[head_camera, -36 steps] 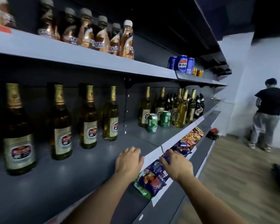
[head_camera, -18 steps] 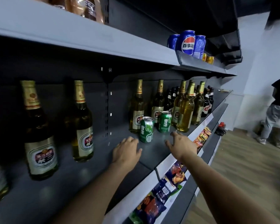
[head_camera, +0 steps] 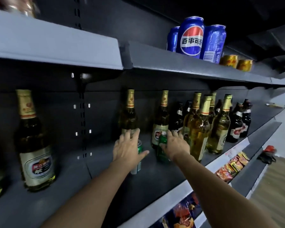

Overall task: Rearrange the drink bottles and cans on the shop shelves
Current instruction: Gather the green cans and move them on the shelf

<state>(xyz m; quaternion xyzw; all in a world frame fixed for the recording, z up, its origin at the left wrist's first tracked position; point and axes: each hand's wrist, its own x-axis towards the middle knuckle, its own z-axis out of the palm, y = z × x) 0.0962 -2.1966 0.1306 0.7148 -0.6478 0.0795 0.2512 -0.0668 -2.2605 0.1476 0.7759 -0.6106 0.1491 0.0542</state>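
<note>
Two green cans stand on the grey middle shelf. My left hand lies against the left green can with fingers spread and the thumb across its right side. My right hand curls around the right green can from the right, fingers over its top. Right behind the cans stand two gold-foiled beer bottles. A tight cluster of amber beer bottles stands just right of my right hand.
Another beer bottle stands far left on the same shelf. Dark bottles fill the right end. Blue cola cans and small gold cans sit on the shelf above. Snack packets lie on the shelf below.
I have moved closer along the shelf. Both hands have gone from the shelf's front edge forward to the two green cans and now touch them.
</note>
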